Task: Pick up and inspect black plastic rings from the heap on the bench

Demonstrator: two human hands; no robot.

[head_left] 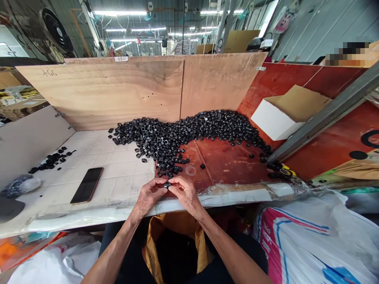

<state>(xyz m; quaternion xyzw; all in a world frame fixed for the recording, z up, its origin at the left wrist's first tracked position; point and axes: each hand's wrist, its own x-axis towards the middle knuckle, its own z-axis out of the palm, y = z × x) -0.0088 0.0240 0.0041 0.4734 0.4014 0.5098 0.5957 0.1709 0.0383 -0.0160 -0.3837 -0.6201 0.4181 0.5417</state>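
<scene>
Both hands (151, 194) (186, 193) pinching one black part (167, 185), dark heap (189, 132) just beyond, phone (87, 185) lying left, orange sack (151, 244) below

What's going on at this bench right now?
A person is holding one small black part between the fingertips of both hands, left hand and right hand, near the table's front edge. A long pile of similar black parts lies just beyond, with a smaller group off to the left. A phone lies flat on the white surface, and a yellow-brown bag sits open below the edge.
</scene>
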